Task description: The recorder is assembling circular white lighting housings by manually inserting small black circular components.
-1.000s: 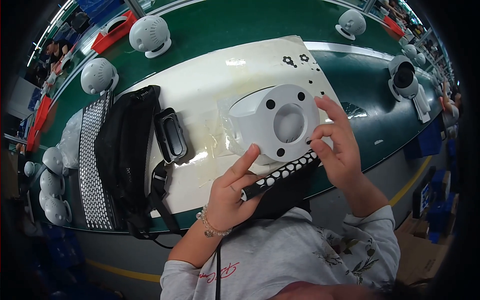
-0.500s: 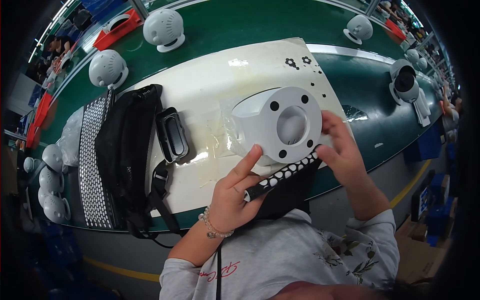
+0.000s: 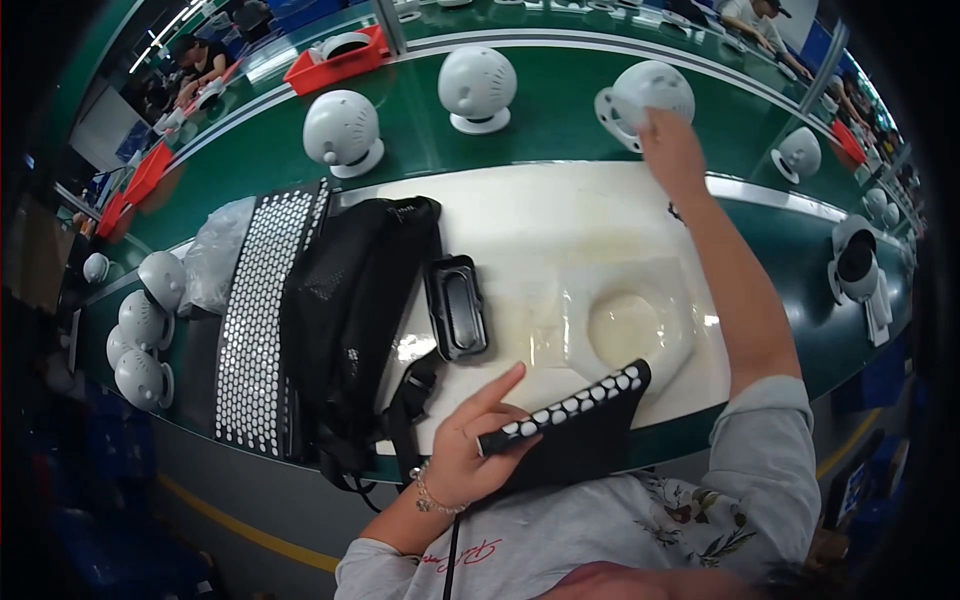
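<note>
My right hand (image 3: pixel 672 148) reaches far across the bench and rests on a white dome-shaped housing (image 3: pixel 640 95), which lies tilted on the green belt (image 3: pixel 560 130); my fingers are closed over its near side. My left hand (image 3: pixel 468 452) stays close to my body and grips the end of a black pad with white dots (image 3: pixel 570 412), with the index finger stretched out. Between my hands lies a cream moulded mat (image 3: pixel 560 230) with a round hollow (image 3: pixel 625 325) that has nothing in it.
Two more white domes (image 3: pixel 342 132) (image 3: pixel 478 87) stand on the belt. A black mesh bag (image 3: pixel 350 300), a small black tray (image 3: pixel 457 305) and a white-dotted sheet (image 3: pixel 262 320) lie at left. Further domes (image 3: pixel 145 320) sit far left and a dark-lensed unit (image 3: pixel 858 265) at right. People work behind.
The white housing has left the hollow in the mat. My right hand carried it away from me onto the green belt. My left hand kept the dotted pad.
</note>
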The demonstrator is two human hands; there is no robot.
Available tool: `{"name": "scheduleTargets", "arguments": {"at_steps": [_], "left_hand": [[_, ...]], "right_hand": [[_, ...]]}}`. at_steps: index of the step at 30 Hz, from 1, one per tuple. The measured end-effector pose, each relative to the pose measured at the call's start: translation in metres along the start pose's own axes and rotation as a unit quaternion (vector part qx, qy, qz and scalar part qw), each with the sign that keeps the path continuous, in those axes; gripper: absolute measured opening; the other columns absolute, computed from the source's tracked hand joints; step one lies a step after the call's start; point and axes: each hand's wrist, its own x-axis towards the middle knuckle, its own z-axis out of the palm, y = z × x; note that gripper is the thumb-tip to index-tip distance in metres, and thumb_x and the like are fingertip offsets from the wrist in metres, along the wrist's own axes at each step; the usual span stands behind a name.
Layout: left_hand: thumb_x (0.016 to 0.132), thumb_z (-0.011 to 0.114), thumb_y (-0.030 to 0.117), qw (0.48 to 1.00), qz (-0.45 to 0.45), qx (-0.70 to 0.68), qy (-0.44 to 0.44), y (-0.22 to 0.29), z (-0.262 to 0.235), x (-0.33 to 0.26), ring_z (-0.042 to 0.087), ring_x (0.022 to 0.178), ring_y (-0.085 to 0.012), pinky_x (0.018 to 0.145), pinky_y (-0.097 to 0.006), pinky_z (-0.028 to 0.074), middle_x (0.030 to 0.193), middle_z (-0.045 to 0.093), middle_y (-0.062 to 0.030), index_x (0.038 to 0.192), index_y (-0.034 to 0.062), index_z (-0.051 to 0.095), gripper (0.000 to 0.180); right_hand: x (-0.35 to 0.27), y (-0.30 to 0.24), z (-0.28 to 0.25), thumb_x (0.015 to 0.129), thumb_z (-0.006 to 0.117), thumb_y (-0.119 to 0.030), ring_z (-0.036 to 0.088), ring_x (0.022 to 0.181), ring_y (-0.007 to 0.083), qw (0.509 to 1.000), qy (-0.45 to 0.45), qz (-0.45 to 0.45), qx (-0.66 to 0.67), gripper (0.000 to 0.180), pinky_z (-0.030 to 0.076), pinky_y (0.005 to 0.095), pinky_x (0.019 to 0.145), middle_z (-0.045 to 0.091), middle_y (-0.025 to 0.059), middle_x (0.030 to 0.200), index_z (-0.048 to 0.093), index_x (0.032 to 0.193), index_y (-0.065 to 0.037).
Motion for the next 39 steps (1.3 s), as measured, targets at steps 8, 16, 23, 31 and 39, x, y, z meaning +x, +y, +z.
{"name": "scheduleTargets", "arguments": {"at_steps": [8,16,23,31,39], "left_hand": [[0.064,0.07,-0.004,0.999,0.005,-0.032,-0.001,-0.006,-0.01,-0.004,0.063,0.074,-0.0226,0.063,-0.029,0.05,0.112,0.051,-0.0256,0.076,-0.002,0.053,0.021],[0.063,0.07,-0.003,0.999,0.022,-0.038,-0.031,-0.01,-0.015,-0.001,0.063,0.078,-0.0226,0.07,-0.028,0.051,0.106,0.056,-0.0205,0.081,-0.0014,0.057,0.022],[0.063,0.07,-0.002,0.999,0.03,-0.037,-0.018,-0.007,-0.012,-0.003,0.062,0.079,-0.0228,0.069,-0.028,0.05,0.099,0.06,-0.0184,0.08,-0.0028,0.056,0.022],[0.059,0.069,-0.007,0.996,0.08,-0.027,-0.002,-0.011,-0.005,-0.011,0.063,0.076,-0.0229,0.065,-0.028,0.049,0.087,0.063,-0.0144,0.078,-0.003,0.061,0.021],[0.06,0.071,-0.001,0.999,0.024,-0.042,-0.016,0.019,0.027,-0.001,0.062,0.065,-0.0216,0.058,-0.027,0.048,0.08,0.064,-0.0112,0.07,0.0005,0.058,0.017]], "right_hand": [[0.031,-0.034,0.068,0.079,0.048,-0.015,0.058,0.088,0.0239,0.89,-0.401,-0.015,-0.214,0.019,0.049,0.0363,0.069,0.059,0.0104,0.096,0.061,0.091,-0.008],[0.039,-0.144,0.119,0.083,0.037,-0.054,0.042,0.115,0.026,0.94,-0.321,-0.111,0.031,0.055,0.037,0.0381,0.09,0.047,0.0123,0.122,0.051,0.112,-0.01],[0.052,-0.107,0.099,0.077,0.059,-0.022,0.052,0.089,0.0295,0.987,-0.106,-0.062,0.103,0.027,0.042,0.0384,0.076,0.056,0.0125,0.09,0.056,0.1,-0.008],[-0.008,-0.072,-0.103,0.082,0.057,-0.019,0.055,0.07,0.014,0.897,-0.095,0.091,0.423,0.022,0.043,0.0244,0.065,0.058,0.0055,0.08,0.055,0.097,-0.003],[-0.094,-0.07,-0.169,0.086,0.052,-0.018,0.05,0.079,0.0048,0.78,-0.216,0.275,0.518,0.029,0.04,0.0183,0.07,0.056,0.0025,0.089,0.049,0.107,0.001]]}}
